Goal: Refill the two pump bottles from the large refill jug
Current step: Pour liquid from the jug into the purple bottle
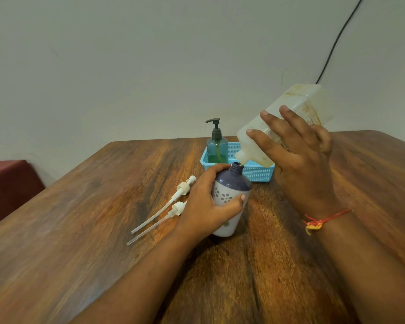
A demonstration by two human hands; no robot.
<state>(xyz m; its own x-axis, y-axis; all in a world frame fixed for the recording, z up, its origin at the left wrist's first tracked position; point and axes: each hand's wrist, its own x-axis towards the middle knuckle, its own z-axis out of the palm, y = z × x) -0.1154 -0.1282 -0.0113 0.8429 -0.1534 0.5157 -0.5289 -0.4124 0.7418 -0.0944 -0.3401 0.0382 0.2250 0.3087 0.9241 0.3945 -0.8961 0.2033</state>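
My left hand (pixel 208 206) grips a white bottle with a purple top and flower pattern (pixel 232 190), standing on the wooden table with its neck uncapped. My right hand (pixel 297 155) holds the large translucent refill jug (pixel 283 122), tipped steeply so its mouth sits right over the bottle's neck. Two white pump heads with long dip tubes (pixel 173 204) lie on the table left of the bottle. A teal pump bottle with a dark pump (pixel 216 146) stands in the blue basket.
The blue mesh basket (pixel 260 174) sits behind the bottle near the table's far edge. The wooden table (pixel 103 230) stretches wide to both sides. A dark red seat (pixel 9 185) is at the left, a black cable (pixel 337 40) on the wall.
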